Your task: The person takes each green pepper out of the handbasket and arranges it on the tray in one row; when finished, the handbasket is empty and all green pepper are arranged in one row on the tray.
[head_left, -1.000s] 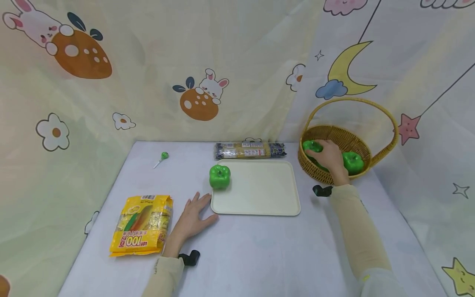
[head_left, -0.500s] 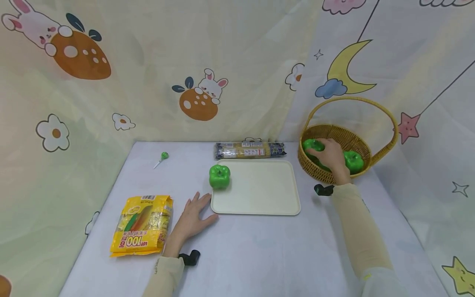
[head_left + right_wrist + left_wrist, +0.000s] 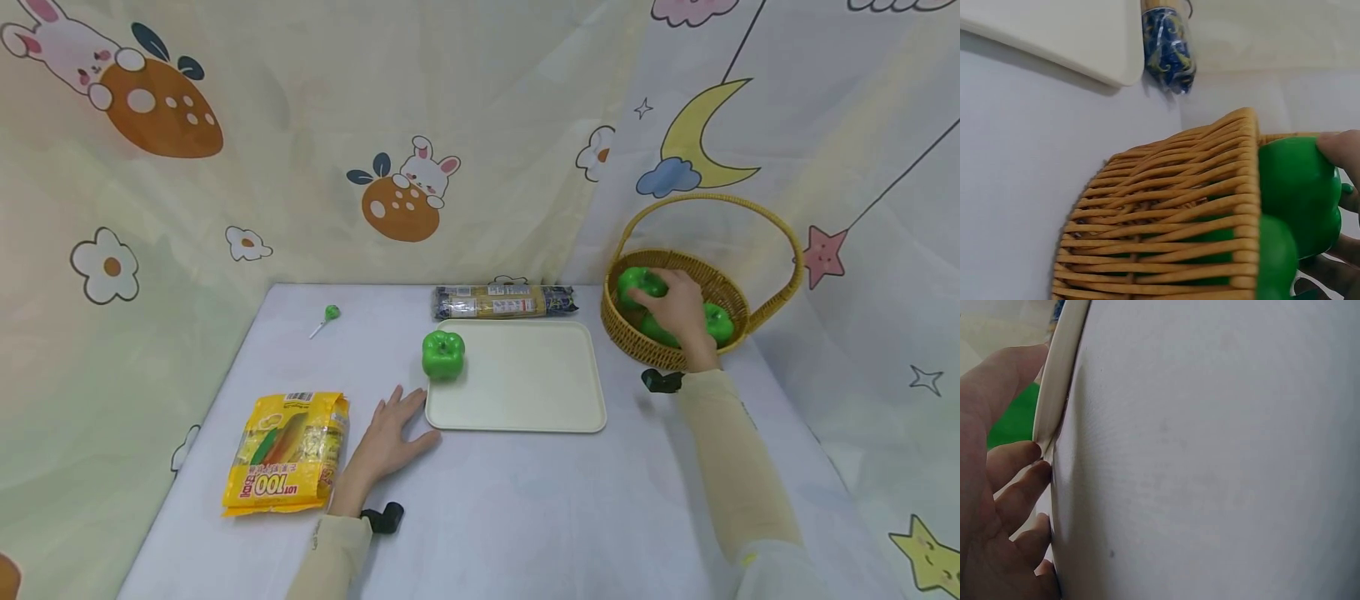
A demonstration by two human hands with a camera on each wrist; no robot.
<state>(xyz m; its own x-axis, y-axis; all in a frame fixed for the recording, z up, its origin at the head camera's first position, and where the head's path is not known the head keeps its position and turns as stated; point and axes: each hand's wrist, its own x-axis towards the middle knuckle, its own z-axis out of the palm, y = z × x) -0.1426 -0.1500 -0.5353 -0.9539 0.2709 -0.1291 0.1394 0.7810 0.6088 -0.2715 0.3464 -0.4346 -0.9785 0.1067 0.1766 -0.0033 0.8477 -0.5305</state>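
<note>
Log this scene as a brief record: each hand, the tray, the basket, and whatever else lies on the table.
Right hand: grips a green pepper at the basket
Left hand: spread at the near left corner of the tray
On tray: one pepper, at the left edge
In basket: other green peppers
Left of tray: yellow bag, green lollipop
Behind tray: long packet

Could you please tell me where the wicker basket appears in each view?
Head: the wicker basket stands right of centre, about mid-height.
Left wrist: not in the picture.
Right wrist: lower middle, its woven side towards the camera, cut off by the bottom edge.
Shared landmark: the pale tray, near the centre in the head view and partly visible at upper left in both wrist views.
</note>
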